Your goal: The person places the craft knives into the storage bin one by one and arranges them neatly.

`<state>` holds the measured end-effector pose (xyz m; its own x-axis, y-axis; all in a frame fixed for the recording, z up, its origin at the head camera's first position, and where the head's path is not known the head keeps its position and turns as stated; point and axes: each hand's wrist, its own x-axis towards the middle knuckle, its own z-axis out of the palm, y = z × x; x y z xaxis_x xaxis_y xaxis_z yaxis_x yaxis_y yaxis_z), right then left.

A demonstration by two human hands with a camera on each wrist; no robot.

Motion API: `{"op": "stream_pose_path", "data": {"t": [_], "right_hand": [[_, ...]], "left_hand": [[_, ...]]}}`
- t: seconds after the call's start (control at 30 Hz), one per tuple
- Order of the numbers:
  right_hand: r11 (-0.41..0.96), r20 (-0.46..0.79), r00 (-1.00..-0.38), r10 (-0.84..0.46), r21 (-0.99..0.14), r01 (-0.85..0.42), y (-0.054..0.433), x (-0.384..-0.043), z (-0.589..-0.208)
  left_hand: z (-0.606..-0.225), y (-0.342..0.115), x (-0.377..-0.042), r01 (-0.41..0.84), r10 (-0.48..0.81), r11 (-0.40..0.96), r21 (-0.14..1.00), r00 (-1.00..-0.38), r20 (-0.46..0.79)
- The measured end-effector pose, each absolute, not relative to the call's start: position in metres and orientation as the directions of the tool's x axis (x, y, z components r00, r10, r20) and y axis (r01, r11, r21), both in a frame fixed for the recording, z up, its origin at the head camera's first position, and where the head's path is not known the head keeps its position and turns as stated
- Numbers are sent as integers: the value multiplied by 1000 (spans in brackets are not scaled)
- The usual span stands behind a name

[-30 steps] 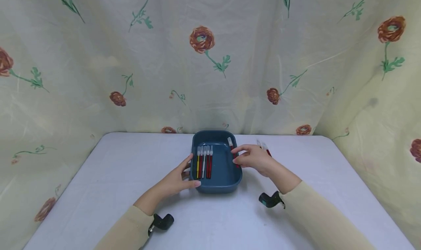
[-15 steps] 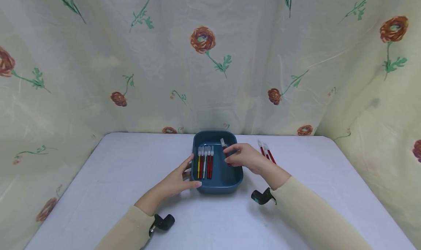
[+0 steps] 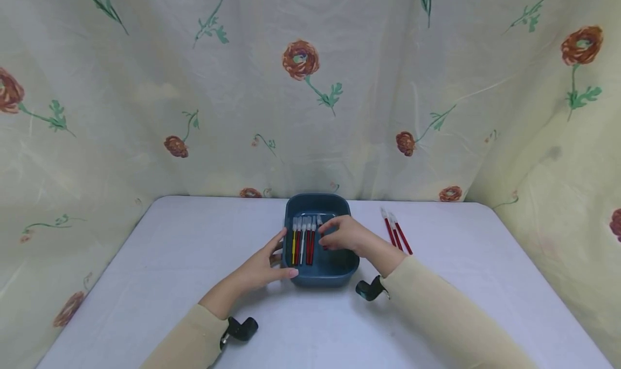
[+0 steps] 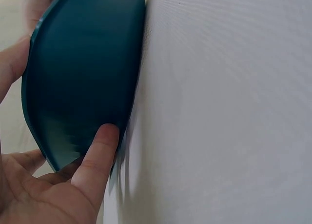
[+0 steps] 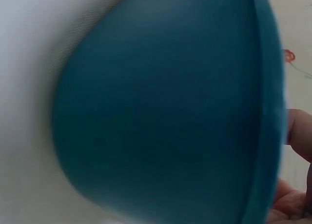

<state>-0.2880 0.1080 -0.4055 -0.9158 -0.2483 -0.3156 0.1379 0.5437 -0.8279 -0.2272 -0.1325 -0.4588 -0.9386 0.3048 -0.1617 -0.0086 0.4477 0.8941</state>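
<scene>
A dark blue rectangular tub (image 3: 322,280) stands on the table. Across its near left corner, my left hand (image 3: 259,264) holds it, thumb at the front and fingers along the left side; the left wrist view shows one finger straight against the outer wall. My right hand (image 3: 346,234) reaches in over the right rim and pinches a slim red pen-shaped tool with a clear cap (image 3: 318,220), partly hidden by the fingers. Just left of it lies a row of several similar capped tools (image 3: 304,242), yellow, red and silvery, side by side. In the right wrist view the tub wall (image 5: 161,107) covers most of the hand.
Several loose red capped tools (image 3: 396,234) lie on the white-covered table (image 3: 194,234), right of the tub. A flowered curtain (image 3: 368,88) hangs behind and at both sides. Each wrist carries a small black camera.
My right hand has moved left inside the tub with the red capped tool, from the right wall to beside the row. The left hand stays in place.
</scene>
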Motion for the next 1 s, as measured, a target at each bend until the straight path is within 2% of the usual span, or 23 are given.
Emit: {"op": "stream_pose_path", "data": {"t": [1.0], "right_hand": [[631,-306,-928,-212,-768,110,89,-286,-420]], "left_hand": [[-459,-131,-227,1,296,461,887,-943,-152]]}}
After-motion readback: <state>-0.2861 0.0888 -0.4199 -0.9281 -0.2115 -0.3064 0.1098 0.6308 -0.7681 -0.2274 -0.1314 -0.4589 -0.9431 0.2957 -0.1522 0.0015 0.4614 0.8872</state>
